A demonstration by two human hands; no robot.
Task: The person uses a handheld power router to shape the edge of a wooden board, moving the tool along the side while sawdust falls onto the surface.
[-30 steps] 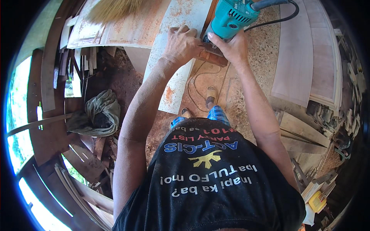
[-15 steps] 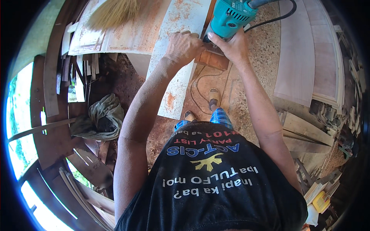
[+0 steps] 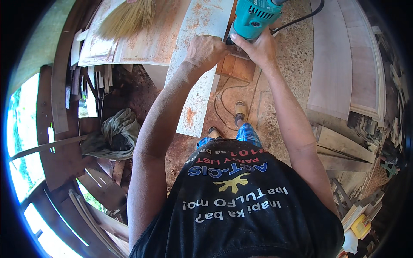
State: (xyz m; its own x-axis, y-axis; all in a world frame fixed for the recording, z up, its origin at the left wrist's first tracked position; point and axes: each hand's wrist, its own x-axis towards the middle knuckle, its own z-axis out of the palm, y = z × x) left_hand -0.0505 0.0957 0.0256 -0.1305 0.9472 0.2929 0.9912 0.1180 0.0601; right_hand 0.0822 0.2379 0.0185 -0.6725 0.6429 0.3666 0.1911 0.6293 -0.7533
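Power tool [image 3: 254, 20], just one, blue-green, sits on a brown piece of wood [image 3: 234, 67] out in front of the person. From where I stand, I see it has slid a little farther away along that wood. More of the near end shows behind it now than a second ago, so I think the work has moved on a bit.

Two hands are busy. The right hand [image 3: 261, 48] is wrapped around the low part of the tool, with its thumb on the near side. The left hand [image 3: 205, 51] is curled up like a loose fist, right beside the tool's front, over one long white board [image 3: 192, 114]. I can't tell if its fingers have hold of anything.

One black cord [image 3: 315, 13] bends away to the right. One straw broom [image 3: 129, 20] lies up on the left. Down below are two feet in two sandals [image 3: 241, 109]. One gray cloth [image 3: 122, 127] is heaped on the left, and one yellow tub [image 3: 360, 225] is far off on the right.
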